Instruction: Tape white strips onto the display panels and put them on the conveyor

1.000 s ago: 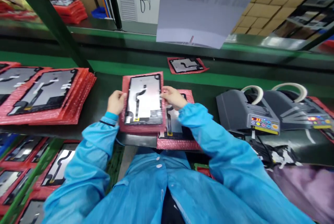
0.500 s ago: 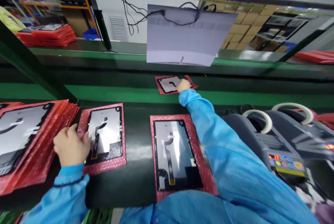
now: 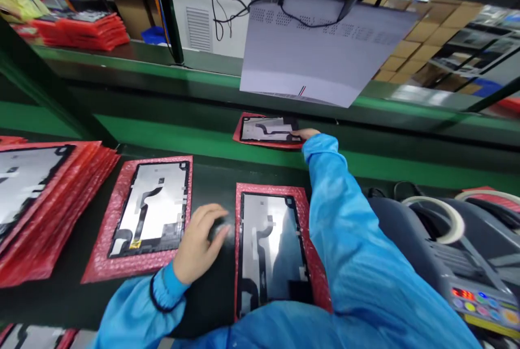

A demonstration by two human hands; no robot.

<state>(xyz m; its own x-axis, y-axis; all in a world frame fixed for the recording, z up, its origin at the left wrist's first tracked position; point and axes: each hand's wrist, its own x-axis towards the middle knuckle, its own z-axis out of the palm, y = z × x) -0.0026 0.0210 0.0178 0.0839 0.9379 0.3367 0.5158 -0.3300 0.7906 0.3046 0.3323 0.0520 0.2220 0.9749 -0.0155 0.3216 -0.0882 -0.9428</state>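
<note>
Two flat screen panels on red bubble wrap lie side by side on the dark bench, one on the left (image 3: 148,211) and one in front of me (image 3: 270,249). My left hand (image 3: 201,240) hovers between them near the bench, fingers loosely spread and holding nothing, a little blurred. My right arm reaches far forward. My right hand (image 3: 305,134) touches the right edge of a third panel on red wrap (image 3: 264,129) lying on the green conveyor belt; its fingers are mostly hidden by the blue sleeve.
A stack of red-wrapped panels (image 3: 36,202) fills the left of the bench. Two grey tape dispensers (image 3: 447,251) stand at the right. A tilted grey monitor back (image 3: 320,45) with cables hangs over the conveyor (image 3: 162,137). More red stacks (image 3: 81,29) sit on a far shelf.
My left hand let go of the left panel and moved right to the gap between the two panels. My right hand stays at the panel on the conveyor.
</note>
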